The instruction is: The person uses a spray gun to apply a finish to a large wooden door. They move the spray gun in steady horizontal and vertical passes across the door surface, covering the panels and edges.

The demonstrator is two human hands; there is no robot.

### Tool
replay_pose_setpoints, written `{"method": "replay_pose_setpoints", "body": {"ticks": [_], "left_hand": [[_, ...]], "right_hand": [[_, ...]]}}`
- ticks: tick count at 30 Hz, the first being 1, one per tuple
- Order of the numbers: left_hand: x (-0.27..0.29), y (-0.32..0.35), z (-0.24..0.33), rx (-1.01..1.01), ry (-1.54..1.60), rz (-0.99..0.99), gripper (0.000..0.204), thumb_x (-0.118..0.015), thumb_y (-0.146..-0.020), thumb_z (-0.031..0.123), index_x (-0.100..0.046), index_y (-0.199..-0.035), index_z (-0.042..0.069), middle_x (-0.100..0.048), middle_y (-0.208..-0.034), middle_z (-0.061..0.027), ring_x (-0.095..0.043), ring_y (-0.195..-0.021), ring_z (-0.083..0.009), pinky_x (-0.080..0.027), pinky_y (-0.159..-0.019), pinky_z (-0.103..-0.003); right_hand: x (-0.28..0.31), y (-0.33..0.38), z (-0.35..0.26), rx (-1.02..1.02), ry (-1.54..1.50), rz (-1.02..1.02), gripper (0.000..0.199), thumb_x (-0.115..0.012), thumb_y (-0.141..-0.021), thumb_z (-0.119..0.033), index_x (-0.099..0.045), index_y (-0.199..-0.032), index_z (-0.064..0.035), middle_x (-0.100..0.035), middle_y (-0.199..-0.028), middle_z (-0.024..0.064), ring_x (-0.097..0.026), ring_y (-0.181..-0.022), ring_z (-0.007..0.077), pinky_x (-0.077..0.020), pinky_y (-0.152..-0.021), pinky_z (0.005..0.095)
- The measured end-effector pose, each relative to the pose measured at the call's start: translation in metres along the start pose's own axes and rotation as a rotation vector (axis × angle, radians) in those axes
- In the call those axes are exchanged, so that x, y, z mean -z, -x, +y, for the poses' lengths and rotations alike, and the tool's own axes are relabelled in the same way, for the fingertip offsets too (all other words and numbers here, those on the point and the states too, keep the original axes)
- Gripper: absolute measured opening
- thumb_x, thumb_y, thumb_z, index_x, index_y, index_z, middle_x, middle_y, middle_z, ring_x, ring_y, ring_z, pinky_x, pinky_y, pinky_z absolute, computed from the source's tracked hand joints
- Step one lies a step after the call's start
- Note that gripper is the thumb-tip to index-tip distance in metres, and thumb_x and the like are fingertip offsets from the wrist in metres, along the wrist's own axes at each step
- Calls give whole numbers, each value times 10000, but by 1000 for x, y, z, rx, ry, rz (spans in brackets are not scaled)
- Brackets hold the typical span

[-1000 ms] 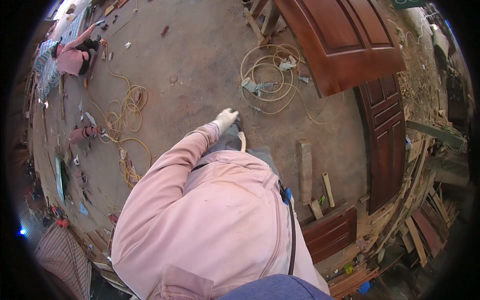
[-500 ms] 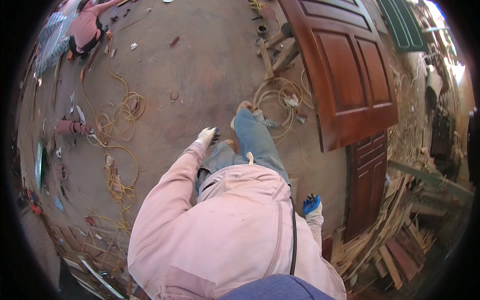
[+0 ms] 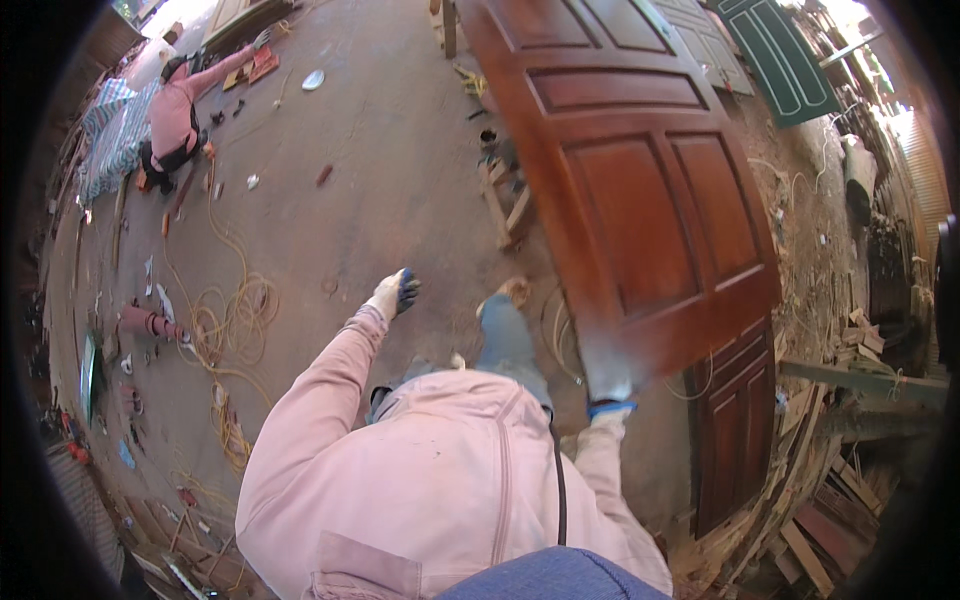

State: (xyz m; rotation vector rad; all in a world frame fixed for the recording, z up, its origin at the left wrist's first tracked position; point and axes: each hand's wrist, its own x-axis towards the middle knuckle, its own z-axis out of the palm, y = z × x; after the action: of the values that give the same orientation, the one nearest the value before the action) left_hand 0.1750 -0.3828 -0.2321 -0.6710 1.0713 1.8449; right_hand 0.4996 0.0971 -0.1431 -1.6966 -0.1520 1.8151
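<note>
I am looking down over my pink jacket and blue trousers on a dusty concrete floor. My left hand [image 3: 395,294], in a white glove with a blue palm, swings out in front of me and holds nothing. My right hand [image 3: 607,384], in a matching glove, is at the lower corner of a large red-brown panelled wooden door [image 3: 640,200] lying tilted ahead on my right. Motion blur hides whether the fingers grip the door's edge. My right foot [image 3: 512,292] steps forward beside the door.
A second red-brown door [image 3: 738,430] lies lower on the right, with a green door [image 3: 782,62] farther off. Yellow cord coils [image 3: 228,325] trail on the left. A wooden stand [image 3: 508,205] sits under the door. Another person [image 3: 175,112] crouches far left. Scrap wood [image 3: 815,520] is piled at right.
The view has moved toward the big door, which now fills more of the frame. My right hand has risen to its lower corner, and my left hand has swung forward.
</note>
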Motion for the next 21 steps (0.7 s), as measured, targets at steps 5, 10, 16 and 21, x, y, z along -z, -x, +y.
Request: {"method": "replay_pose_setpoints", "body": {"ticks": [5,10,16,21], "left_hand": [[-176,-130,86,-1,-56,130,505,-417,-965,587,-569,-1229,183,-637,-1191,-62,-602,-951,-254,-488,-861,-426],[-299,-213,152,-129,272,155,592,-403,-942,627,-583,-1257,160,-635,-1250,-53,-608,-1059,-266,-477,-940,-447],[-305,-238,168,-221,490,-144,495,-455,-941,506,-658,-1142,102,-708,-1094,-96,-669,-968,-294,-522,-907,-470],[-292,-234,171,-96,350,-107,426,-481,-956,423,-654,-1133,77,-709,-1082,-112,-677,-947,-297,-536,-879,-480]], "right_hand": [[-40,-1,2,-46,65,-45,654,-328,-949,-641,-490,-1385,-181,-524,-1412,9,-505,-1257,259,-401,-1018,556],[-73,-5,-5,-70,179,-94,655,-327,-952,-637,-489,-1388,-176,-525,-1410,13,-506,-1257,259,-400,-1022,547],[-98,4,-4,-70,281,-127,656,-325,-956,-633,-488,-1391,-170,-528,-1407,18,-507,-1256,260,-400,-1027,536],[-99,20,13,-70,307,-148,657,-323,-959,-630,-488,-1394,-165,-529,-1404,22,-508,-1255,261,-399,-1031,527]]}}
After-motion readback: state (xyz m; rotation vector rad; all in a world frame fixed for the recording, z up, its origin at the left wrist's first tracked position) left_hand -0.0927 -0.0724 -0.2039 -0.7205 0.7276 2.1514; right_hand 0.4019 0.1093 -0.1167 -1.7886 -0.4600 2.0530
